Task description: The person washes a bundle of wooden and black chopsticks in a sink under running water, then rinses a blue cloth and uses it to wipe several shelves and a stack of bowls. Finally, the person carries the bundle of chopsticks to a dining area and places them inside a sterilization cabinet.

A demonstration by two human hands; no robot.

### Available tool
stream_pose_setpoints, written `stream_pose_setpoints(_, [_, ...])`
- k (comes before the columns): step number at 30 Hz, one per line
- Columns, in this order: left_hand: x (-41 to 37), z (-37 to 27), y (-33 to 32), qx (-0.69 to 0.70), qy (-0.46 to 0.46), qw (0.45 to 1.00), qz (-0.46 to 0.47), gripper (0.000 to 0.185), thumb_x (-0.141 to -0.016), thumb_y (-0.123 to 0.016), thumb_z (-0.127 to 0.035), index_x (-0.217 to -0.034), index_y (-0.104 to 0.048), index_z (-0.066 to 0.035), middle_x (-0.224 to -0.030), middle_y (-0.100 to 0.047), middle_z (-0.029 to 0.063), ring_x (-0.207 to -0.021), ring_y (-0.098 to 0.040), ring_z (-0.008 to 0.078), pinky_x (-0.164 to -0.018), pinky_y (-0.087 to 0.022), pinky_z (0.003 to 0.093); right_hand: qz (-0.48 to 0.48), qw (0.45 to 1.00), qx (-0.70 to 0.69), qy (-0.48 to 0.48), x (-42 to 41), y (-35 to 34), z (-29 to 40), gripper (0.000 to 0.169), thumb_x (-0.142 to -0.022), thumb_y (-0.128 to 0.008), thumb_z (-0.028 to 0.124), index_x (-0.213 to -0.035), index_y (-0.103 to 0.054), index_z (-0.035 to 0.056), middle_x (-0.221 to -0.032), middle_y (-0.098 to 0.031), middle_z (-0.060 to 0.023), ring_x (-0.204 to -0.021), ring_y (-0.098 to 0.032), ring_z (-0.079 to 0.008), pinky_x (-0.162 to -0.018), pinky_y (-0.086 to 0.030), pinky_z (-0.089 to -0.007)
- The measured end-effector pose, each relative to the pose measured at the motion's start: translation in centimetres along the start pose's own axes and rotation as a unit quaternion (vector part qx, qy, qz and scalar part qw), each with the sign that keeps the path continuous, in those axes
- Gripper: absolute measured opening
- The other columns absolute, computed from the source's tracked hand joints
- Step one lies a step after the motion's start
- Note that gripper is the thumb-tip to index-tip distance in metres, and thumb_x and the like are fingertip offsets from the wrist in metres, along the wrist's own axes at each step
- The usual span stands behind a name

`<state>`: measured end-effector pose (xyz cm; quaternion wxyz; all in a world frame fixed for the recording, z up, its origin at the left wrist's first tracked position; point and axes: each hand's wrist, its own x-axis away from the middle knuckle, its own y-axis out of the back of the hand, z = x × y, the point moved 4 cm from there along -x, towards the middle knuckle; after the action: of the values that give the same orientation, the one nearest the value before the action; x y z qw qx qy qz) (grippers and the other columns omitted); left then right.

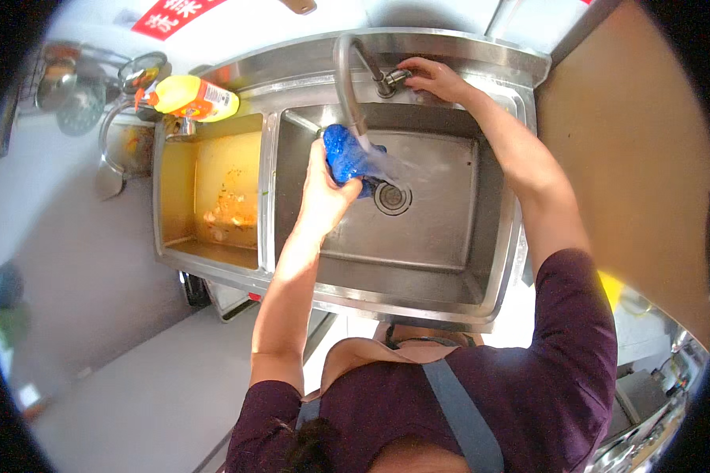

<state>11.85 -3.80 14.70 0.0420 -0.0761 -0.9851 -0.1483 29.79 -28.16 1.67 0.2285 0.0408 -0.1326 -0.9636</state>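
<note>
Water runs from the curved steel faucet over a wet blue cloth, which my left hand holds above the large stainless steel sink basin. The cloth hangs a little to the left of the round drain. My right hand is at the faucet's lever handle behind the basin, fingers bent around its end; how firmly they touch it cannot be told.
Left of the divider, a smaller basin holds yellowish, cloudy water with food scraps. A yellow pump bottle stands at its back rim, near a second curved faucet. A brown panel rises right of the sink.
</note>
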Motion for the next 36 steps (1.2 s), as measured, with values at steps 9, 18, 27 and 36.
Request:
stream_pose_setpoints(9, [-1.5,-1.7,0.2,-0.112,-0.093,0.989,0.015,0.06,-0.063,-0.051,0.013,-0.12,-0.041,-0.003,-0.109,-0.046,0.0078,-0.101,-0.048,0.0183,-0.088,-0.04,0.0282,-0.244,0.966,0.043,-0.073,-0.4,-1.5,-1.4,0.036,-0.083,-0.06,0.039,-0.105,-0.062,0.0105,-0.093,-0.066,-0.0088,-0.081,-0.061,-0.025,-0.072,-0.048,-0.0354])
stream_pose_setpoints(18, [1.2,-0.9,-3.2,-0.25,-0.222,0.937,0.103,0.047,-0.06,-0.054,0.012,-0.104,-0.052,-0.004,-0.117,-0.044,0.0166,-0.112,-0.044,0.0322,-0.096,-0.036,0.0376,-0.19,0.846,-0.378,-0.324,17.1,-14.6,3.2,0.048,-0.083,-0.057,0.05,-0.093,-0.047,0.0043,-0.07,-0.054,-0.0083,-0.07,-0.059,-0.0206,-0.065,-0.048,-0.0362])
stream_pose_setpoints(27, [10.6,3.8,-8.3,-0.194,-0.362,0.853,0.321,0.04,-0.059,-0.049,0.015,-0.094,-0.057,-0.005,-0.115,-0.047,0.015,-0.113,-0.044,0.0338,-0.102,-0.03,0.0488,-0.043,0.54,-0.794,-0.276,23.7,-23.5,6.2,0.043,-0.08,-0.061,0.052,-0.101,-0.057,0.0142,-0.101,-0.058,-0.0024,-0.092,-0.057,-0.0128,-0.078,-0.05,-0.03])
stream_pose_setpoints(36, [12.6,11.5,-4.1,0.344,0.248,0.904,-0.06,0.065,-0.08,-0.057,-0.01,-0.136,-0.025,-0.014,-0.138,-0.03,0.0069,-0.128,-0.027,0.0245,-0.104,-0.025,0.043,-0.208,0.457,-0.824,-0.263,24.1,-25.2,6.8,0.035,-0.076,-0.072,0.029,-0.102,-0.057,0.0108,-0.098,-0.061,-0.009,-0.089,-0.061,-0.0249,-0.078,-0.051,-0.0406])
